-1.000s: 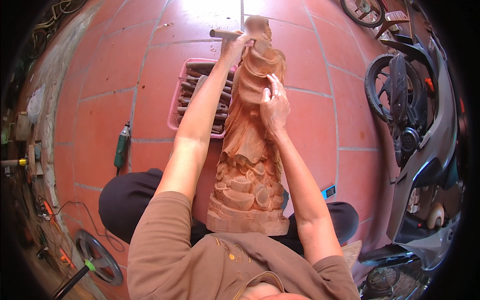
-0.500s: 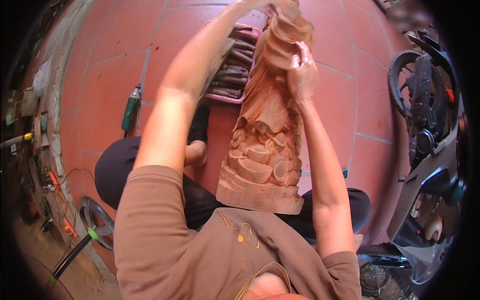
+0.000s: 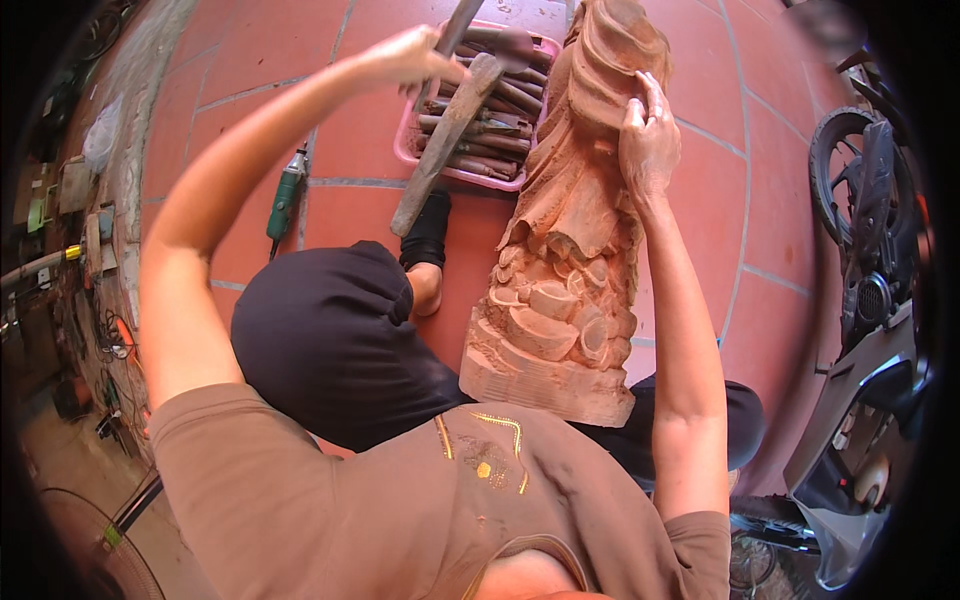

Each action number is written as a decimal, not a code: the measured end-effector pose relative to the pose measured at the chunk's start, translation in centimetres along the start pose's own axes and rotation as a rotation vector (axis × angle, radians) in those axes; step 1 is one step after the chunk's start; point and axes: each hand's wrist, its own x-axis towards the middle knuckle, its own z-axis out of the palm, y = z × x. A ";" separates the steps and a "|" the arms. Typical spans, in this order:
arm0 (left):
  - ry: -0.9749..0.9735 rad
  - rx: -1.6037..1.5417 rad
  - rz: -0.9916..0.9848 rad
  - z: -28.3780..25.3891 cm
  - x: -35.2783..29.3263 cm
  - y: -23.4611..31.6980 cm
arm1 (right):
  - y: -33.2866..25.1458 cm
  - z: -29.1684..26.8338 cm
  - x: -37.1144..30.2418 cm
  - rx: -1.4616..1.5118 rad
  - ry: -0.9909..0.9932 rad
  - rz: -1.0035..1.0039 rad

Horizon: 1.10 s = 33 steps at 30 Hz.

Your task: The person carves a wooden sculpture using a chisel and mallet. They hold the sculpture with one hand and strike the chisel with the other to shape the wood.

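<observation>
A reddish-brown wooden carving (image 3: 565,310), with draped folds and clustered rounded shapes near its base, lies lengthwise before me, its base close to my body. My right hand (image 3: 650,140) rests against the carving's right side, fingers stretched out and holding nothing. Over the pink basket (image 3: 407,140), my left hand (image 3: 415,60) is closed around a dark bar-like tool (image 3: 458,25), slightly blurred, whose kind I cannot make out. Just beside that hand, a flat wooden stick (image 3: 440,150) slants across the basket's near left rim. Several chisel-like tools (image 3: 485,145) lie in the basket.
A green corded power tool (image 3: 286,200) lies on the red tiles (image 3: 250,130) at left. My bent left leg (image 3: 330,340) is beside the carving. A motorbike (image 3: 860,330) stands at right. Assorted tools and clutter (image 3: 100,230) line the left edge.
My left hand has drawn back left from the carving's far end to above the basket, now with a dark bar in it. The right hand stays on the carving. The view has shifted.
</observation>
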 end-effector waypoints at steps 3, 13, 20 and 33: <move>0.138 -0.043 0.112 5.4 -0.1 -3.1 | 0.3 0.0 0.0 -0.006 0.002 -0.004; 0.055 0.428 0.252 15.2 0.8 -5.7 | 0.1 0.0 0.0 0.018 -0.009 0.024; 0.235 0.456 0.395 17.1 1.0 -6.0 | 0.3 -0.1 0.0 0.005 -0.014 0.029; 0.189 0.530 0.316 16.9 -0.5 -6.5 | 0.1 0.0 0.0 0.007 0.001 -0.002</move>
